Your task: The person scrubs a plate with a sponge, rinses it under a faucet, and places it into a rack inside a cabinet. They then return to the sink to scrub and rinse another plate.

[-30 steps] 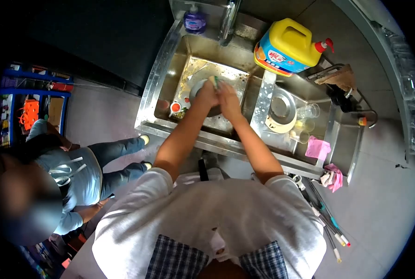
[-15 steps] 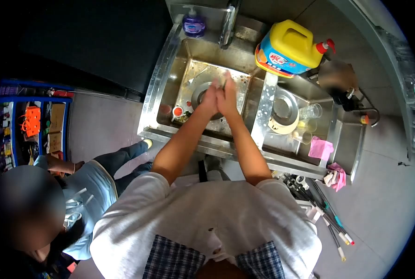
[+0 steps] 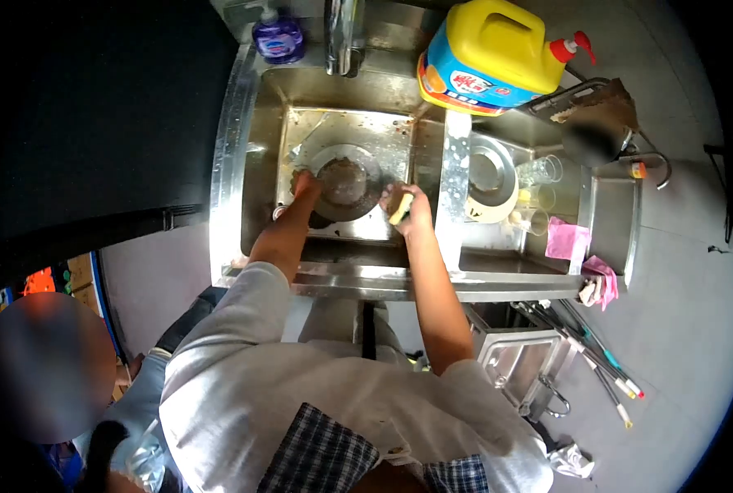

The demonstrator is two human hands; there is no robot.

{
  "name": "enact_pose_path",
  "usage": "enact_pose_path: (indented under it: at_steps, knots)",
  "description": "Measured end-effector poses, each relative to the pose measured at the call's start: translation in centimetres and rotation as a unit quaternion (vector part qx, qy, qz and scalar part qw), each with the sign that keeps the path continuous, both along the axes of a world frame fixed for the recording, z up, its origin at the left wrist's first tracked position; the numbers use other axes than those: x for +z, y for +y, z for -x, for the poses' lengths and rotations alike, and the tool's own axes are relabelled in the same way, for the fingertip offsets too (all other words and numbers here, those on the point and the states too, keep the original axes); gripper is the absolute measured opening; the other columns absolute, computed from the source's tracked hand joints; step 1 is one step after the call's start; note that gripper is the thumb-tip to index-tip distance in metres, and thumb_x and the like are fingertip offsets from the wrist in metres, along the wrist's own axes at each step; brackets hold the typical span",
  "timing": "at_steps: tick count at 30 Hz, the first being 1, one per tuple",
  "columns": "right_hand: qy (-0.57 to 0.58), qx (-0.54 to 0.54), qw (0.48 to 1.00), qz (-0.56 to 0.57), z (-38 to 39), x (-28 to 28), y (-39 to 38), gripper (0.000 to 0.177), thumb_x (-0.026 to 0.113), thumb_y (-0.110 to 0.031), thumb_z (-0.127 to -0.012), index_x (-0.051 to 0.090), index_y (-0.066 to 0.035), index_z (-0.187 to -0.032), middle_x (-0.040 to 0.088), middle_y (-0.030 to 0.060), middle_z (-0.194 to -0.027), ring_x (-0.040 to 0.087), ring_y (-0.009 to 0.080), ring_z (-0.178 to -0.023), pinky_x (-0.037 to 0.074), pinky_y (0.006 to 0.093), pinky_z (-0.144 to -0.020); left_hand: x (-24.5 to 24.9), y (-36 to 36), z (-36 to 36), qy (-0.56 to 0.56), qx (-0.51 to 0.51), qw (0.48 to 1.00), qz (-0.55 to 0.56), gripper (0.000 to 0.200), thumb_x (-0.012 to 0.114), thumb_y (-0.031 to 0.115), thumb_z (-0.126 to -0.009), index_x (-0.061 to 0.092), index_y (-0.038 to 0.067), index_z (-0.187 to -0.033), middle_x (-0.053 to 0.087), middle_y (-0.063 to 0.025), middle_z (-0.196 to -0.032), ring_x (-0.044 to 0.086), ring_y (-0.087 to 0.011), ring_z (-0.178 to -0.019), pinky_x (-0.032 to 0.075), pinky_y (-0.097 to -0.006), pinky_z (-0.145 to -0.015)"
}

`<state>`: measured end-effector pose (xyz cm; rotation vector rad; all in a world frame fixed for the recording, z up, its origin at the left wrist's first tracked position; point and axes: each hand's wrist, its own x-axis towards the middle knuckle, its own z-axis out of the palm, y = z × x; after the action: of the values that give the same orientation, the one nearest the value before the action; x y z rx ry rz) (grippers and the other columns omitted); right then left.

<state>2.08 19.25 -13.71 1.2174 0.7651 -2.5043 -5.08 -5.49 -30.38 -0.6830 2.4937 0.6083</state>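
Observation:
A round, wide-rimmed metal plate (image 3: 363,161) is in the left basin (image 3: 255,189), with brownish residue in its middle. My left hand (image 3: 303,186) is closed at the plate's left rim, its fingertips partly hidden. To the right of the plate, my right hand (image 3: 418,210) grips a yellow sponge (image 3: 400,210) with a darker side. A small gap separates the sponge from the rim. At my left wrist, a small cup (image 3: 279,213) is partly covered by my forearm.
A yellow detergent jug (image 3: 498,49) stands behind the divider; a purple soap bottle (image 3: 278,39) is left of the faucet (image 3: 344,37). The right basin holds another metal plate (image 3: 487,168), several clear glasses (image 3: 539,197) and a pink cloth (image 3: 567,239). A person (image 3: 136,419) is at lower left.
My hands were pressed together over the basin; now they are apart. The left is at the plate's rim and the right holds the sponge. The camera view has shifted.

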Motion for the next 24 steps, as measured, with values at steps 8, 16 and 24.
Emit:
enact_pose_path:
  at_steps: [8,16,24]
  knots:
    - [-0.01,0.013,0.999,0.036,-2.1,-1.5,1.2,0.032,0.043,-0.02,-0.085,0.052,0.001,-0.107,0.061,0.0182,-0.096,0.06,0.0361,-0.088,0.052,0.0471,-0.075,-1.3,-1.0,0.8,-0.09,-0.023,0.977,-0.193,0.05,0.081,0.033,-0.063,0.059,-0.003,-0.09,0.064,-0.0165,-0.084,0.062,-0.0257,-0.071,0.051,-0.0404,-0.06]
    - [-0.034,0.033,0.997,-0.057,0.6,-3.0,1.0,0.025,0.047,-0.021,-0.086,0.052,-0.002,-0.1,0.059,0.0152,-0.091,0.059,0.032,-0.082,0.055,0.0454,-0.069,-2.3,-0.1,-0.5,0.008,-0.161,0.937,-0.309,0.055,0.076,0.022,-0.068,0.052,-0.004,-0.11,0.064,-0.0142,-0.083,0.062,-0.023,-0.07,0.05,-0.0378,-0.055]
    - [0.147,0.075,0.973,-0.16,-1.2,5.3,2.7,0.036,0.05,-0.011,-0.083,0.05,0.001,-0.117,0.061,0.0154,-0.108,0.06,0.0269,-0.096,0.053,0.0417,-0.081,6.6,0.3,-3.0,0.044,0.165,0.851,-0.497,0.035,0.068,0.001,-0.072,0.062,0.0,-0.106,0.065,-0.0104,-0.093,0.062,-0.0248,-0.083,0.051,-0.0373,-0.066]
